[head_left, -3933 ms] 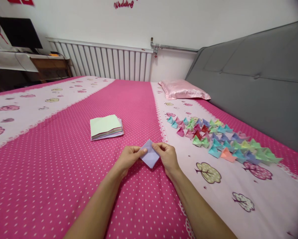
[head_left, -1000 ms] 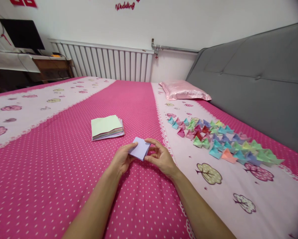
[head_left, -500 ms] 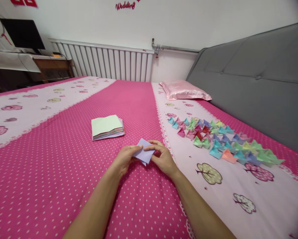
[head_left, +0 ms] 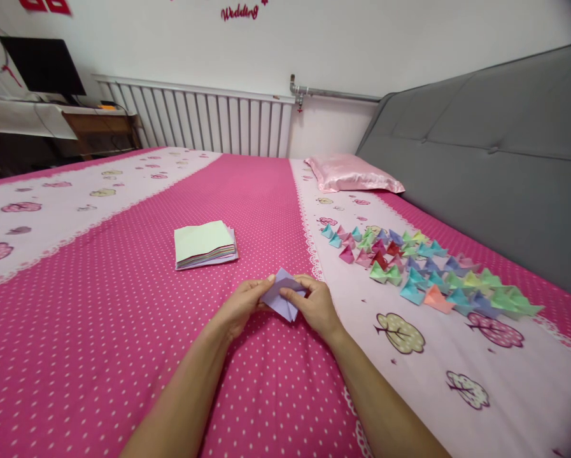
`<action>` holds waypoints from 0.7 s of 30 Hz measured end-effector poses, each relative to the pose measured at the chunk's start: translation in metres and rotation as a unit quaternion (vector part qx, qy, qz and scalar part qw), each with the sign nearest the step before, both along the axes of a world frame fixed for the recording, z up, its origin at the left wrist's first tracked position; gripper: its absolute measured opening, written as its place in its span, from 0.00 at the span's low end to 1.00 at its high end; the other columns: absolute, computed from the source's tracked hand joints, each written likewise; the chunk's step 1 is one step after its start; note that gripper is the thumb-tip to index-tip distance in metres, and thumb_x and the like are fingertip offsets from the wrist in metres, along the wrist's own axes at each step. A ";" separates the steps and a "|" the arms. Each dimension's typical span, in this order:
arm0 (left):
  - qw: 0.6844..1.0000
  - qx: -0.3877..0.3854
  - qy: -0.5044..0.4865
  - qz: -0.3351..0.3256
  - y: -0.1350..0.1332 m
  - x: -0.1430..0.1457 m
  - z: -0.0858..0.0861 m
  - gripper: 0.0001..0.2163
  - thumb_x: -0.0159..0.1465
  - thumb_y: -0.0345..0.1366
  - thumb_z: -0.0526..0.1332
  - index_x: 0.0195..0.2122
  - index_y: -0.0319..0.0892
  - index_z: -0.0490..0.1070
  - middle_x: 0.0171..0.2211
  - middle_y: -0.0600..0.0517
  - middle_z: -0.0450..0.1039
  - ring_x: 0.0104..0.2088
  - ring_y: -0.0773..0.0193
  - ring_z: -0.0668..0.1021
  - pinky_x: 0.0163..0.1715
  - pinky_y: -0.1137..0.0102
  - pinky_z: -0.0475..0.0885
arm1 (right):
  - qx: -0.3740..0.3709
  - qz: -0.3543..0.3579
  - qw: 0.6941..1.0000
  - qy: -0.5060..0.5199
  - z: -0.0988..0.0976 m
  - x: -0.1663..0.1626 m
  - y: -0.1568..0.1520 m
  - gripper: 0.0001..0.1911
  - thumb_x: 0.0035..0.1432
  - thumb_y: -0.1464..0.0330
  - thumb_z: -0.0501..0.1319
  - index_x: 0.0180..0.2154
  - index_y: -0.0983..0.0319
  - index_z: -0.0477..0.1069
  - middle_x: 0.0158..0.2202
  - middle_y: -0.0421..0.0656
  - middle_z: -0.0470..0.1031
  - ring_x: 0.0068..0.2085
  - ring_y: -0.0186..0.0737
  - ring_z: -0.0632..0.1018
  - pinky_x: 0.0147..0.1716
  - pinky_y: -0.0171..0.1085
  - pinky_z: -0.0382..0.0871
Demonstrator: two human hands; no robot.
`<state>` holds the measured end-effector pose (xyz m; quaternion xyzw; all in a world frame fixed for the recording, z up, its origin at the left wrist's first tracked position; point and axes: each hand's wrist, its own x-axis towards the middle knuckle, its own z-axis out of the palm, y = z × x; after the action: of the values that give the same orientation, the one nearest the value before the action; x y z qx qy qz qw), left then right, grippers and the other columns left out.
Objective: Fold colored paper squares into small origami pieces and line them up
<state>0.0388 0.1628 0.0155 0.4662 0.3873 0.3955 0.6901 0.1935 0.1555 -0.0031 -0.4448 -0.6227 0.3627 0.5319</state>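
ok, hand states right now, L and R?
Left hand: closed, pinching the purple folded paper at its left corner.
Right hand: closed on the same paper's right side, thumb across its face.

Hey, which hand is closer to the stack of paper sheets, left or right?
Left. The left hand is just nearer the camera than the stack of paper sheets and to its right; the right hand is farther right, beyond the folded lilac paper.
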 end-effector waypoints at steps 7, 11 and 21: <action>0.998 0.050 0.027 -0.039 -0.003 0.001 0.004 0.12 0.50 0.41 0.65 0.27 0.35 0.76 0.26 0.46 0.75 0.24 0.67 0.72 0.29 0.74 0.64 | -0.033 -0.049 0.997 0.043 -0.004 -0.003 0.000 0.14 0.43 0.59 0.66 0.27 0.62 0.67 0.24 0.37 0.69 0.25 0.34 0.70 0.24 0.32 0.63; 0.999 0.038 0.010 -0.032 -0.002 0.003 0.003 0.11 0.51 0.41 0.64 0.25 0.35 0.75 0.24 0.47 0.74 0.22 0.68 0.71 0.27 0.74 0.63 | -0.048 -0.061 0.990 0.117 -0.006 -0.003 0.001 0.21 0.39 0.61 0.68 0.34 0.60 0.62 0.26 0.37 0.70 0.26 0.35 0.72 0.25 0.32 0.65; 0.998 0.031 0.053 0.021 0.003 -0.001 -0.006 0.15 0.51 0.42 0.64 0.29 0.33 0.75 0.26 0.45 0.76 0.24 0.65 0.73 0.28 0.72 0.64 | -0.121 0.008 0.969 0.213 -0.001 -0.004 0.000 0.21 0.40 0.64 0.68 0.37 0.63 0.67 0.24 0.39 0.74 0.26 0.37 0.75 0.28 0.35 0.69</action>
<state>0.0373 0.1663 0.0099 0.4990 0.4205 0.3965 0.6458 0.1899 0.1555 -0.0042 -0.4131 -0.4500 0.5259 0.5919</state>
